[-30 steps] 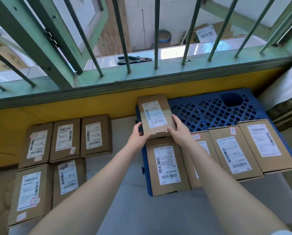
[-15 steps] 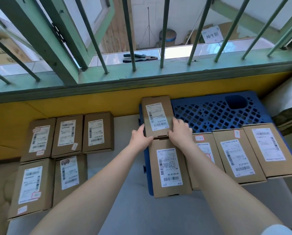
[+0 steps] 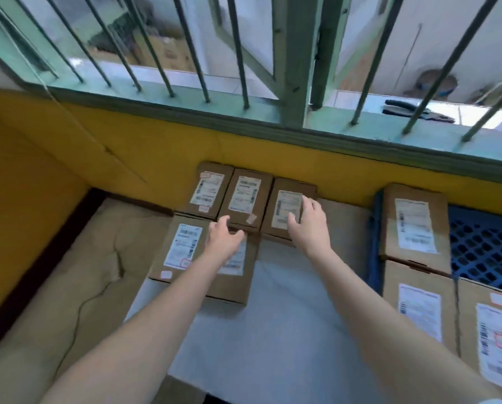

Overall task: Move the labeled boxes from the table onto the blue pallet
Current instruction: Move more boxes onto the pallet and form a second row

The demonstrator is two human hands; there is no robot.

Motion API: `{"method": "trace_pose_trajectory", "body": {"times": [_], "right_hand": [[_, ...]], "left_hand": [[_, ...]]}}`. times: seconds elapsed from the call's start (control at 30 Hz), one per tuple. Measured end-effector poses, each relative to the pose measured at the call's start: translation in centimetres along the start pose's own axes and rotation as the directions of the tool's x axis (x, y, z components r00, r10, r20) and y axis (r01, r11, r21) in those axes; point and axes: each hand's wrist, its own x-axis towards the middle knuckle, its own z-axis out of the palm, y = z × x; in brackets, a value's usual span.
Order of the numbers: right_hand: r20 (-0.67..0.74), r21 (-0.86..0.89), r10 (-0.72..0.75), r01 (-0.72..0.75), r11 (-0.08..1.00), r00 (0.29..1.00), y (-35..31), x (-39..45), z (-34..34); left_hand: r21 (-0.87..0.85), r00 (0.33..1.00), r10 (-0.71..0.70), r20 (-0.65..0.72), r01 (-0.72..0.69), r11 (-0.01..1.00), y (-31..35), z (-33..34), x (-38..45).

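Note:
Several brown labeled boxes lie flat on the table's white cover (image 3: 273,330). Three form a back row against the yellow wall; the rightmost box (image 3: 284,209) has my right hand (image 3: 308,223) resting on its label, fingers spread. My left hand (image 3: 222,239) hovers open over the near edge of the middle box (image 3: 244,199), above the two nearer boxes (image 3: 179,249). On the right, the blue pallet (image 3: 483,246) carries a box (image 3: 413,223) at its back left and more boxes (image 3: 419,307) along its near side.
A yellow wall (image 3: 127,147) and a green barred window frame (image 3: 290,83) rise behind the table. Pliers (image 3: 413,110) lie on the outer sill. A brown, cracked surface (image 3: 77,272) lies left of the white cover.
Both hands let go of the box set on the pallet's back left and swung left to the boxes on the table. The camera turned left with them.

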Motion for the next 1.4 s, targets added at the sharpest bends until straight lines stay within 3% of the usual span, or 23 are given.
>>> {"method": "trace_pose_trajectory", "body": {"times": [0.1, 0.2, 0.3, 0.4, 0.5, 0.57, 0.7, 0.8, 1.03, 1.27, 1.4], "right_hand": [[0.149, 0.055, 0.006, -0.014, 0.998, 0.989, -4.5, -1.3, 5.4], [0.305, 0.099, 0.082, -0.117, 0.988, 0.949, -8.0, -2.5, 10.6], [0.419, 0.11, 0.184, -0.251, 0.962, 0.889, -9.9, -3.5, 15.8], [0.482, 0.1, 0.297, -0.389, 0.916, 0.824, -10.8, -4.2, 19.9], [0.503, 0.126, 0.355, -0.473, 0.872, 0.788, -11.1, -5.0, 22.5], [0.471, 0.155, 0.365, -0.482, 0.862, 0.803, -10.9, -5.1, 23.4], [0.407, 0.218, 0.373, -0.486, 0.847, 0.834, -10.9, -5.4, 23.2], [0.374, 0.309, 0.332, -0.455, 0.835, 0.866, -10.8, -5.5, 21.4], [0.222, 0.598, 0.303, -0.375, 0.709, 0.927, -7.5, -6.7, 9.8], [0.003, 0.76, 0.292, -0.192, 0.621, 0.956, 4.5, -7.6, -7.6], [-0.031, 0.774, 0.326, -0.184, 0.607, 0.945, 13.6, -8.4, -16.9]], "left_hand": [[-0.018, 0.993, -0.108, -0.038, 0.107, 0.994, -6.6, -3.6, 1.9], [-0.087, 0.98, -0.178, -0.09, 0.17, 0.982, -11.5, -6.4, 3.1], [0.01, 0.982, -0.165, -0.094, 0.167, 0.986, -15.8, -8.2, 4.5], [0.018, 0.988, -0.151, -0.011, 0.152, 0.988, -18.7, -8.9, 5.9], [-0.01, 0.98, -0.15, 0.128, 0.153, 0.988, -20.4, -8.9, 6.8], [-0.06, 0.972, -0.145, 0.182, 0.159, 0.986, -20.9, -8.7, 7.3], [-0.132, 0.989, -0.108, 0.104, 0.121, 0.984, -20.8, -8.6, 7.0], [-0.179, 0.999, -0.032, 0.035, 0.038, 0.983, -19.7, -8.6, 6.0], [-0.315, 0.98, 0.18, 0.089, -0.144, 0.938, -10.6, -7.0, 1.4], [-0.508, 0.935, 0.332, 0.125, -0.227, 0.831, 5.6, 3.2, -6.5], [-0.622, 0.904, 0.365, 0.223, -0.156, 0.767, 13.9, 11.5, -11.6]]}}
